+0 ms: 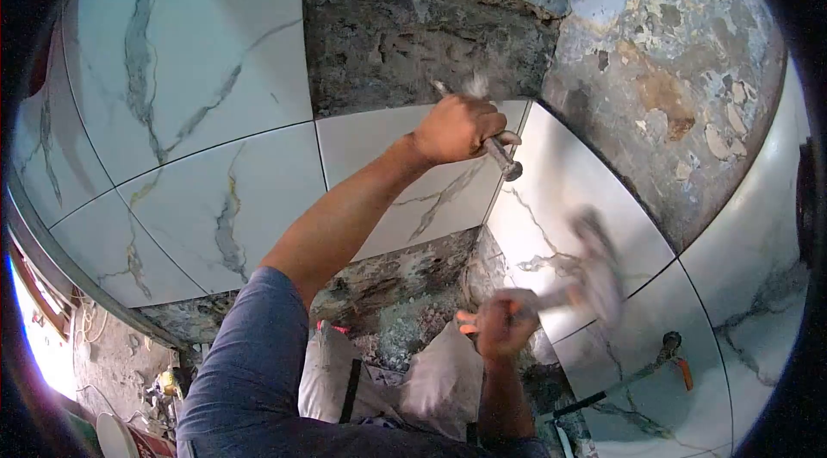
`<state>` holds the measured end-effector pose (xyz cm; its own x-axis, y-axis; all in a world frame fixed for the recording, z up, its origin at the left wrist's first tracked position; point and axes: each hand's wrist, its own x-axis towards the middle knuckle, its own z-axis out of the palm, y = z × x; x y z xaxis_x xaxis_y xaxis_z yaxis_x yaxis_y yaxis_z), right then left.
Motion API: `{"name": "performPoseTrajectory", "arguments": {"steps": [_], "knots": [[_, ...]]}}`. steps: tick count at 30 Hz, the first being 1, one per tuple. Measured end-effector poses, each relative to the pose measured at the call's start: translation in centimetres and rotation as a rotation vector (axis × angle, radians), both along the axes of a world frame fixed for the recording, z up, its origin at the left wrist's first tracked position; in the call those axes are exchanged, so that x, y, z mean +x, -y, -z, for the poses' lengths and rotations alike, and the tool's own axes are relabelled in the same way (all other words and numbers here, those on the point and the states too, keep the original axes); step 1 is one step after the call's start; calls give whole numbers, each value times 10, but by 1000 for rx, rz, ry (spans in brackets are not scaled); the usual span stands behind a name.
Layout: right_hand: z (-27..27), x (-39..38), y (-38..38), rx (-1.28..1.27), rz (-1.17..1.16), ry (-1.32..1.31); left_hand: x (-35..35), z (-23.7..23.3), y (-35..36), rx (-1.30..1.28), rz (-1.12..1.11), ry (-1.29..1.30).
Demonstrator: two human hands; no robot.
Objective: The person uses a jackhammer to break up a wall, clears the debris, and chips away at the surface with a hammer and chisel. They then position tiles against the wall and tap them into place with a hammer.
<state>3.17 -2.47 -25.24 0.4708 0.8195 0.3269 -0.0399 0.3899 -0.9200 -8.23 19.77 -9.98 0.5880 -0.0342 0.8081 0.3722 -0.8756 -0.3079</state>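
Note:
My left hand (461, 129) is closed round a metal chisel (508, 167). The chisel's blunt end sticks out below my fist, and its other end points up at the rough bare wall (422, 44) just above the tile edge. My right hand (506, 324) is wrapped round the handle of a hammer (600, 268). Motion smears the hammer head, which is apart from the chisel, down and to its right, in front of a white marbled tile (543, 225). An orange part of the handle shows beside my right fist.
Marbled wall tiles (207, 217) cover the left side. A pipe fitting with an orange lever (685, 373) juts from the right wall beside a dark hose (594, 399). Rubble (405, 329) lies beyond my knees. A bucket (116, 436) stands at lower left.

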Motion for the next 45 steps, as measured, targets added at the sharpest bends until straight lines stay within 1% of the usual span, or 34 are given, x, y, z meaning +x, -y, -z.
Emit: {"name": "performPoseTrajectory", "arguments": {"steps": [1,2,4,5,6,7,8,10,11,13,15,16,17,19,20,23,25,26,27,28,29,30,31,32,34,35,36,37,38,40,41,43,44,45], "knots": [[-16,-7,8,164,41,-157,-2,-4,1,-2,-8,6],[-3,1,3,425,144,-33,-1,-7,2,19,-37,-15],[-5,22,9,519,-138,-101,-1,-1,0,27,-67,-29],[-3,22,14,509,-139,-96,-1,7,-2,69,-56,-36],[-7,19,19,508,-59,-76,0,7,2,117,-45,-41],[-11,16,23,511,22,-59,4,12,10,120,64,10],[-12,14,24,513,24,-56,9,16,17,121,67,12],[-15,9,29,402,20,-160,14,18,36,4,204,-11],[-19,3,33,401,21,-158,16,18,39,14,198,-19],[-33,-11,40,132,146,-403,15,16,36,24,189,-5],[-26,-6,39,171,102,-348,15,13,31,36,184,6],[-19,-2,38,207,57,-293,12,12,27,33,168,11],[-7,6,36,211,59,-294,10,13,24,29,151,16],[7,16,31,271,87,-58,5,15,20,29,135,26],[12,17,31,273,89,-60,4,15,19,24,118,37],[-2,9,37,310,56,-123,3,18,14,21,104,13],[0,14,39,321,-109,-268,3,18,13,24,120,15],[31,32,24,320,-110,-270,3,17,13,28,137,18],[87,61,-5,532,-349,-218,3,17,13,28,135,16],[116,76,-21,741,-587,-160,3,17,13,15,129,14],[106,56,-16,744,-587,-163,2,16,13,3,122,12],[79,19,-8,435,-338,-21,1,14,12,5,121,9],[61,-2,-8,120,-87,116,1,13,11,21,124,8],[60,5,-25,-223,14,285,2,14,12,36,131,8],[64,16,-25,-121,62,630,5,16,14,31,111,-14],[65,18,-23,-108,64,636,5,13,12,38,81,-25],[34,4,-2,-23,37,346,6,13,12,37,83,-27],[17,-4,8,63,11,56,6,13,13,23,98,-15],[18,2,9,63,10,58,6,13,13,8,111,1],[19,17,14,227,-37,-181,7,13,14,6,112,11],[18,18,15,225,-41,-183,6,12,15,13,115,19],[1,18,20,531,-165,-368,4,11,15,3,118,27],[-9,19,24,532,-164,-365,4,11,14,-6,127,34],[-19,20,27,563,-90,-216,5,11,13,-4,129,36]]}}
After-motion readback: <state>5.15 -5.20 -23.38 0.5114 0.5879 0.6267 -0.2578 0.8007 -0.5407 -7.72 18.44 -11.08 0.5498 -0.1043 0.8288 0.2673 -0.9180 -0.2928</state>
